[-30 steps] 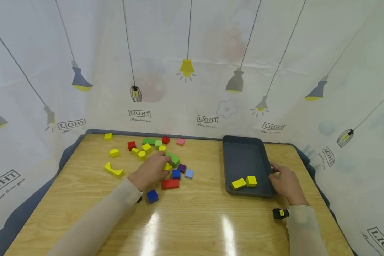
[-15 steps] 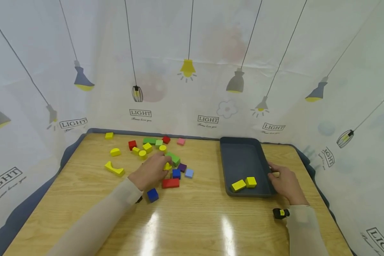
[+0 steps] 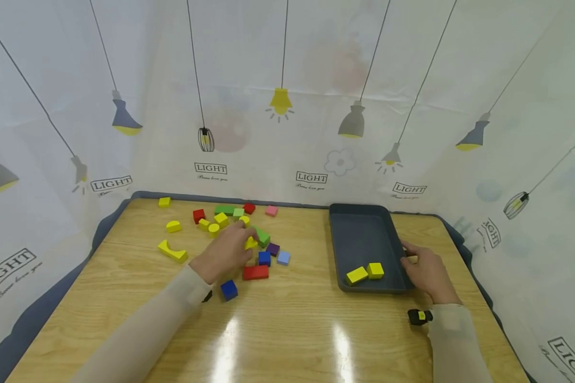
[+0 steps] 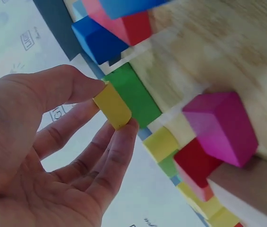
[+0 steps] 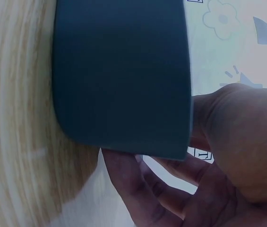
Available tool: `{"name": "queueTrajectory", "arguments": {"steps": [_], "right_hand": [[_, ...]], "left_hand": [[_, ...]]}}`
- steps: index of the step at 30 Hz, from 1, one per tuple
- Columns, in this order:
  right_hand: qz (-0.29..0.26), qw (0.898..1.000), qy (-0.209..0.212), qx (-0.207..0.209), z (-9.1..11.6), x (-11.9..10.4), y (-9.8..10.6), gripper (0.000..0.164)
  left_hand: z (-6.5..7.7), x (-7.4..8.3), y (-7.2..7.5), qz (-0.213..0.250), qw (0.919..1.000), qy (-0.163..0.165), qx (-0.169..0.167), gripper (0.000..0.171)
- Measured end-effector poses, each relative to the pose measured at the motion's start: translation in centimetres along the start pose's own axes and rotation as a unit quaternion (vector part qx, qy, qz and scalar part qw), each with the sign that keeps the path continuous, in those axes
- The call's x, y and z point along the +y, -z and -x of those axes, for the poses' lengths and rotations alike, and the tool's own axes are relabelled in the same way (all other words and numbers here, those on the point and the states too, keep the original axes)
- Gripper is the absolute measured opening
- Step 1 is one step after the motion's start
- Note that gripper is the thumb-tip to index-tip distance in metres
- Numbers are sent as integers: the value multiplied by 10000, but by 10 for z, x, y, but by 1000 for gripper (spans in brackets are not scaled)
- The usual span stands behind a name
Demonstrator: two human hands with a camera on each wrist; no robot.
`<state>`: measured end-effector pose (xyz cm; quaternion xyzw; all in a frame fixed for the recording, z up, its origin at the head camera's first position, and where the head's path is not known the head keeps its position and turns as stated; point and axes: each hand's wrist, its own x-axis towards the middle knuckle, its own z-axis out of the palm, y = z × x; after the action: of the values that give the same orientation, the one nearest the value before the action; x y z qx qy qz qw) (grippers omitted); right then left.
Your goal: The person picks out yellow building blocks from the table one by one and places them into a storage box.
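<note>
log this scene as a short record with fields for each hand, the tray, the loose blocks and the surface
left hand: pinches a small yellow block, exact shape unclear
right hand: holds the right side of the dark grey rectangular tray
tray contents: yellow rectangular block, yellow cube, at the near end
loose blocks: mixed colours, including a red rectangular block and a yellow concave block
surface: light wood-grain table

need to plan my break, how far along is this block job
Apparently done: two yellow blocks in the dark tray, which the right grip holds. In hand: another yellow block, pinched in the left grip. Seemingly left, if yellow is the rule: the yellow arch and other yellow pieces out on the table.
</note>
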<state>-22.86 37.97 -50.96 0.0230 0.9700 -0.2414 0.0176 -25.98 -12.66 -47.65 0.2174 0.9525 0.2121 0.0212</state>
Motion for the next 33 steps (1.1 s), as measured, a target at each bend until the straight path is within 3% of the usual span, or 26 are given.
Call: {"name": "queueTrajectory", "arguments": {"steps": [5,11,17,27,33], "right_hand": [[6,10000,-89,-44,-1,-2,0,60],[-14,9998,-168,-77,-1,0,1,60],[-11,9999,-139,-66,-1,1,1,61],[-2,10000,-55,-22,-2,2,-1,61],[5,10000,-27,-42,-2,1,0,61]], "left_hand": [[-4,7,-1,-70,9999,-41,122,29],[-13,28,-4,156,9996,-165,148,27],[-26,49,-14,206,9979,-545,269,28],[-44,92,-30,377,9941,-1015,101,29],[-53,119,-38,210,9909,-1322,165,29]]}}
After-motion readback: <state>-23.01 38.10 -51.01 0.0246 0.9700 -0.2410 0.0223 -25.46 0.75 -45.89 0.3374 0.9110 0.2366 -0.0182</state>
